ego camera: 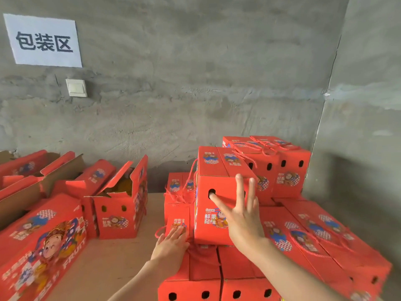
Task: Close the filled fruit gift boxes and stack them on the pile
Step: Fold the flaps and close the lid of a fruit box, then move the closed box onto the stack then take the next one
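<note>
Our right hand [240,216] presses spread, straight fingers against the closed box [217,164], likely squaring it atop the pile [303,235]. Our left hand [171,242] lies flat on a lower box [176,210], probably steadying.

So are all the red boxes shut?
No, the open box on the left has its top flaps standing up, while the stacked boxes on the right are closed.
</note>
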Demonstrator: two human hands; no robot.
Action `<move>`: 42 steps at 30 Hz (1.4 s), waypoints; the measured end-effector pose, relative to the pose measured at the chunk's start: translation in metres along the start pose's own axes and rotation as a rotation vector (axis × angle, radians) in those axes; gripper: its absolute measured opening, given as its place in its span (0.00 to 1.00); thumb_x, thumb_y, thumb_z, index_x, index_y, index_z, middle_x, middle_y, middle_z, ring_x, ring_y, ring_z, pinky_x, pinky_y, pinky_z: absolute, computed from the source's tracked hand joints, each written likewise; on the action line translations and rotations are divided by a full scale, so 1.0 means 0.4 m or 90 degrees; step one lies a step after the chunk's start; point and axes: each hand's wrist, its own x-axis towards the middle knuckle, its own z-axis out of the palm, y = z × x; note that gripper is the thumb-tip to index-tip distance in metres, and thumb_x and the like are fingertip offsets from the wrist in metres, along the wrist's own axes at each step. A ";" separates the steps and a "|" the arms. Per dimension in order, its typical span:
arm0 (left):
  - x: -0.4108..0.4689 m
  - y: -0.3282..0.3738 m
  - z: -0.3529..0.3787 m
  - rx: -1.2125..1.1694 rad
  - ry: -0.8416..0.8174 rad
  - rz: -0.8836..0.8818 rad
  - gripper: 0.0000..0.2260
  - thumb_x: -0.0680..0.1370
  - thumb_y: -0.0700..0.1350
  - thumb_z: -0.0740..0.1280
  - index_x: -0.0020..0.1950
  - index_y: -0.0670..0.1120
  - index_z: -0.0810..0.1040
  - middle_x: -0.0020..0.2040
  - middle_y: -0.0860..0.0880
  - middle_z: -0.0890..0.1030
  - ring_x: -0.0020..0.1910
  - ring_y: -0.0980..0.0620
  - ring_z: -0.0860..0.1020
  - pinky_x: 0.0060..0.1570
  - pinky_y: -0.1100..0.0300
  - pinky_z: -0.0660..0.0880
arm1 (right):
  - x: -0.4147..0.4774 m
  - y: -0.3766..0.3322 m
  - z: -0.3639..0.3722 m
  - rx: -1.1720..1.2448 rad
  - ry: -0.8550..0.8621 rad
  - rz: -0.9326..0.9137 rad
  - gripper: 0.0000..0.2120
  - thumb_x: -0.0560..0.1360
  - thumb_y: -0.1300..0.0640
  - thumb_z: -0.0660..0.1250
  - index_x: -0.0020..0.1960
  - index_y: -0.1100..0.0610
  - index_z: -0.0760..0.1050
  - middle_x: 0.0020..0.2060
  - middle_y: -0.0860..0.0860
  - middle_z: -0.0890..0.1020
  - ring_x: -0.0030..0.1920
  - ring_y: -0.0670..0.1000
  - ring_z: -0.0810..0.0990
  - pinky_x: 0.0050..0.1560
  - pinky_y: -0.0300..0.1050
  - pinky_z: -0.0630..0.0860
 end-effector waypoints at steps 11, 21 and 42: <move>0.038 -0.001 -0.014 0.117 -0.070 0.042 0.18 0.83 0.44 0.52 0.74 0.49 0.62 0.75 0.53 0.59 0.73 0.52 0.62 0.63 0.51 0.71 | 0.033 -0.096 0.208 0.112 -0.167 0.021 0.43 0.73 0.62 0.59 0.76 0.50 0.34 0.64 0.53 0.19 0.74 0.66 0.37 0.74 0.57 0.46; 0.015 -0.019 -0.011 0.081 -0.018 0.045 0.19 0.83 0.46 0.52 0.74 0.51 0.59 0.75 0.53 0.59 0.73 0.50 0.59 0.67 0.50 0.63 | 0.182 -0.087 0.142 0.169 -0.483 0.121 0.31 0.76 0.61 0.59 0.76 0.58 0.51 0.77 0.55 0.43 0.76 0.59 0.52 0.70 0.52 0.63; -0.836 -0.376 -0.318 -0.296 0.424 -0.279 0.08 0.75 0.43 0.69 0.53 0.47 0.82 0.48 0.55 0.81 0.44 0.59 0.78 0.47 0.65 0.73 | -0.186 -0.770 -0.178 0.701 -0.286 -0.129 0.08 0.77 0.62 0.63 0.55 0.59 0.77 0.45 0.51 0.80 0.43 0.47 0.76 0.48 0.41 0.72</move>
